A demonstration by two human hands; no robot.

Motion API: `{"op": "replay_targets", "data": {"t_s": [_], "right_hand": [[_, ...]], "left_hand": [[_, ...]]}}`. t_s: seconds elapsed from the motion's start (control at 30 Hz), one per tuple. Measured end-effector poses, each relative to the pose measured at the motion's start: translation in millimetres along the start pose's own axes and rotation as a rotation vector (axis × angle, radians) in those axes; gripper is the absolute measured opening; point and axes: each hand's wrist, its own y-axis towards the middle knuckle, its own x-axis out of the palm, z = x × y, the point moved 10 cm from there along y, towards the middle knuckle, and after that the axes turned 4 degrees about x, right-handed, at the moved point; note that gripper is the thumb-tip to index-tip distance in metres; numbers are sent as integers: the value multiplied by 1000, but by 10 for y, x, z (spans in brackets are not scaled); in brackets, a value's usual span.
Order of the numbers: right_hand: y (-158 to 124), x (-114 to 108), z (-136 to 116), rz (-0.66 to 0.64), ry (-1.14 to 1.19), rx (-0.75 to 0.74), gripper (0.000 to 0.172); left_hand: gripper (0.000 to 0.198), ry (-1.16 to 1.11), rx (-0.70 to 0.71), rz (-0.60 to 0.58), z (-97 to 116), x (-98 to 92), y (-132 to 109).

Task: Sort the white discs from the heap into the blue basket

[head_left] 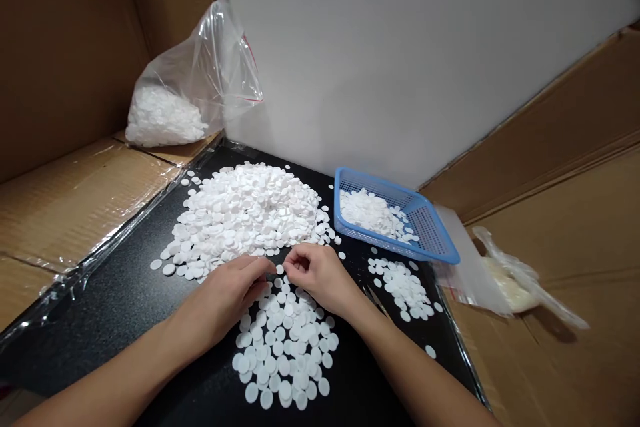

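Note:
Small flat white discs make a large heap (250,207) on the black table, with a looser spread of discs (285,347) nearer me. My left hand (233,290) hovers between the two, its index finger bent forward and the thumb apart below it; no disc shows in it. Facing it, my right hand (320,273) is closed, thumb and index fingertip pinched together. Whatever lies in that pinch is too small to make out. A single disc (280,269) shows between the fingertips of both hands.
A blue mesh basket (447,247) holding more discs stands at the back right. Below it lies a small group of discs (405,290). Cardboard (85,187) borders the table, bearing a clear bag of discs (165,117) on the left and a tied plastic bag (515,283) on the right.

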Motion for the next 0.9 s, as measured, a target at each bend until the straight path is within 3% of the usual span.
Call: {"op": "replay_targets", "data": {"t_s": [0.2, 0.47, 0.6, 0.7, 0.77, 0.9], "right_hand": [[-21, -67, 56, 7, -61, 54, 14], [-86, -39, -54, -66, -95, -47, 25], [-131, 64, -94, -178, -62, -58, 28], [-137, 52, -91, -173, -46, -49, 32], [-141, 33, -94, -152, -46, -45, 34], [-187, 165, -211, -267, -3, -118, 37]], "left_hand": [[23, 29, 2, 69, -14, -80, -26], [38, 19, 30, 7, 38, -48, -43], [30, -28, -65, 148, -50, -261, -66], [30, -7, -112, 254, -92, -419, -91], [31, 4, -113, 281, -93, -461, -101], [29, -14, -119, 263, -109, -420, -116]]}}
